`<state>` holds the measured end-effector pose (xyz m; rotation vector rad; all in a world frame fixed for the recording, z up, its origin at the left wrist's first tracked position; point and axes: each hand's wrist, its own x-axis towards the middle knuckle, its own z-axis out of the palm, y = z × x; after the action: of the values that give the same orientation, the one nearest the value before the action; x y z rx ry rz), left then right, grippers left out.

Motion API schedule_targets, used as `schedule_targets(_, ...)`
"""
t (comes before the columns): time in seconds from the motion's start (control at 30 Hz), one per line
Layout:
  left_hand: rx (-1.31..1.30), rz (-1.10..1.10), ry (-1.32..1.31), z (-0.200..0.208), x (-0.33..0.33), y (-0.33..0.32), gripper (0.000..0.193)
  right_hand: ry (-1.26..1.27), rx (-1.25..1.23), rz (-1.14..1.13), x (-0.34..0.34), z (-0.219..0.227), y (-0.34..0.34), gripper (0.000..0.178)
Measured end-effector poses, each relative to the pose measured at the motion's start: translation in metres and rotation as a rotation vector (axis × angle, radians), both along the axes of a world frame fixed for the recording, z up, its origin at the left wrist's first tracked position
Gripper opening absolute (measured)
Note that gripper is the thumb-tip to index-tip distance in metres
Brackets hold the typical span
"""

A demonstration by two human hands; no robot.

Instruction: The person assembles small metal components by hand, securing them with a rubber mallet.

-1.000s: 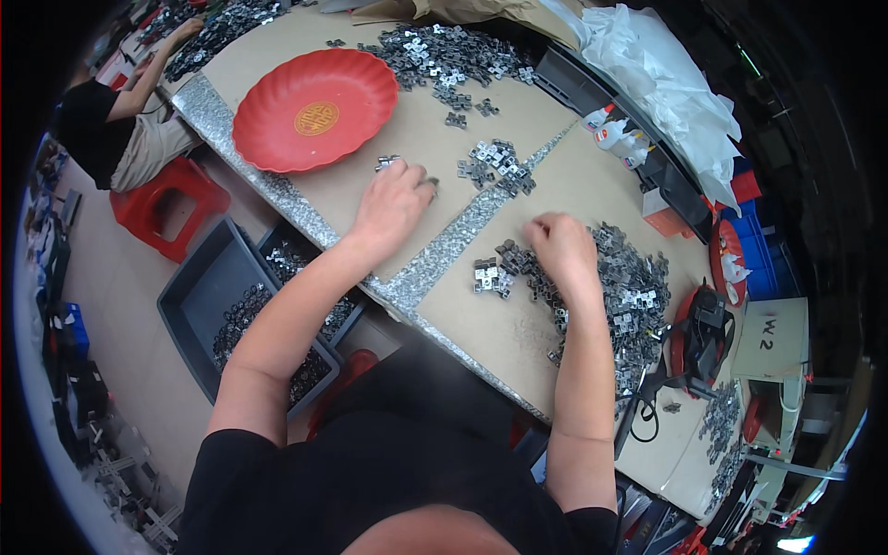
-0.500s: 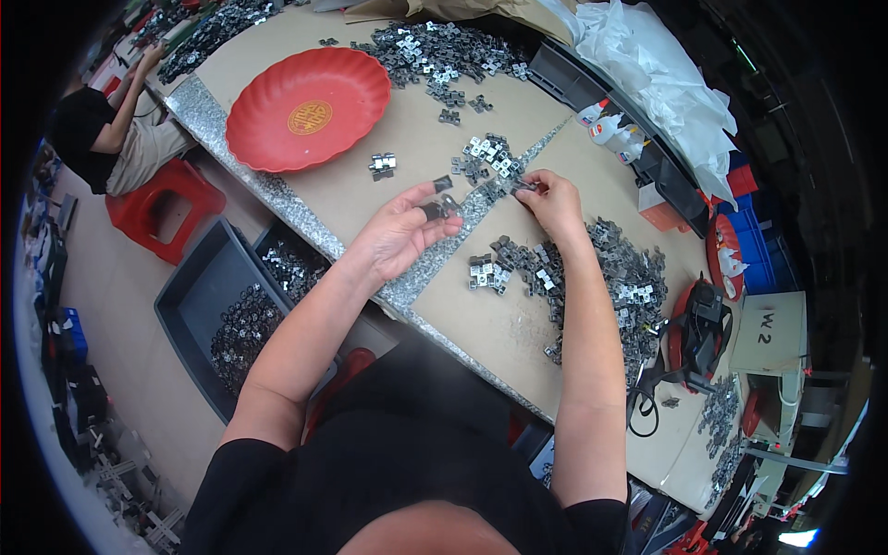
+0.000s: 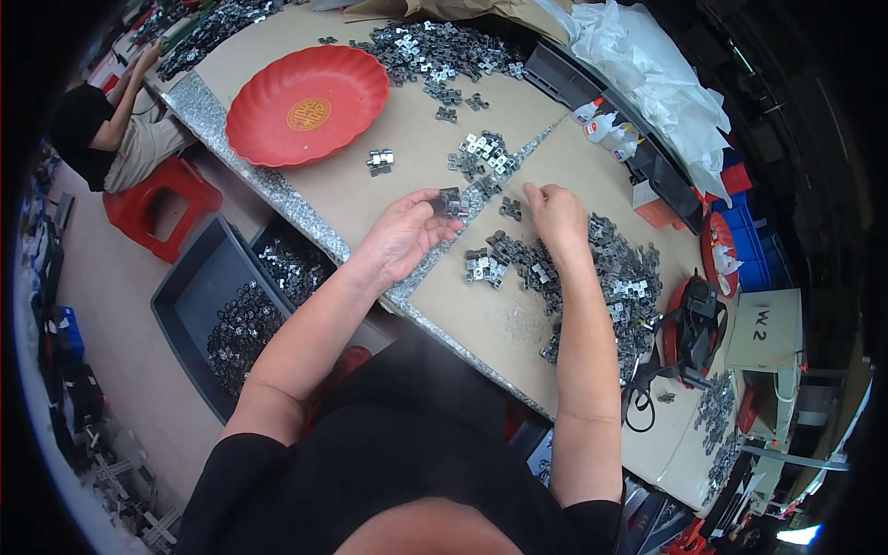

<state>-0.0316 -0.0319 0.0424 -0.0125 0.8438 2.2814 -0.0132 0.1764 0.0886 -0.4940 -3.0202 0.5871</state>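
Note:
My left hand (image 3: 407,233) is closed on small metal clips (image 3: 450,203), gripped between thumb and fingers above the grey speckled strip on the table. Across the strip, my right hand (image 3: 559,218) has its fingers curled together; what they hold, if anything, is hidden. Just left of its fingertips is a dark metal clip (image 3: 511,208). A small cluster of silver and dark clips (image 3: 485,154) lies beyond both hands. Beside and under my right forearm spreads a large heap of similar clips (image 3: 633,268). One joined pair of clips (image 3: 380,162) lies apart, beyond my left hand.
A red scalloped tray (image 3: 268,139) stands at the far left, near another clip pile (image 3: 444,48). White bottles (image 3: 599,128) stand by a dark rack. A grey bin (image 3: 190,305) with dark parts sits below the table edge. Another person (image 3: 81,125) sits at the left.
My right hand has drawn slightly back and to the right, away from the clip cluster. The clips in my left hand now sit together between the fingers. A single clip shows beside my right fingertips.

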Motion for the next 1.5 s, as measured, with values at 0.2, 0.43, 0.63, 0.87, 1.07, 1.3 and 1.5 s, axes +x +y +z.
schedule_targets(0.2, -0.132, 0.054, 0.148, 0.004, 0.007, 0.007, 0.025, -0.031, 0.043, 0.031, 0.003, -0.006, -0.016, 0.032)
schedule_targets(0.43, -0.184, 0.121, 0.147, 0.004, 0.013, 0.008, 0.026, 0.26, -0.862, 0.008, 0.031, 0.002, -0.024, 0.015)
schedule_targets(0.63, -0.187, 0.097, 0.108, 0.01, 0.027, 0.017, 0.028, 0.236, -1.237, 0.027, 0.063, -0.012, -0.055, 0.021)
schedule_targets(0.87, -0.227, 0.052, 0.163, 0.014, 0.033, 0.016, 0.023, 0.229, -1.221, -0.058, 0.064, -0.022, -0.054, 0.031)
schedule_targets(1.07, -0.253, 0.056, 0.209, 0.016, 0.034, 0.016, 0.022, 0.193, -1.169, -0.07, 0.065, -0.02, -0.053, 0.023)
schedule_targets(1.3, -0.211, 0.065, 0.177, 0.016, 0.036, 0.015, 0.019, 0.159, -1.363, -0.083, 0.066, -0.019, -0.049, 0.02)
schedule_targets(1.5, -0.217, 0.059, 0.287, 0.02, 0.038, 0.014, 0.026, 0.176, -1.443, -0.088, 0.067, -0.016, -0.049, 0.018)
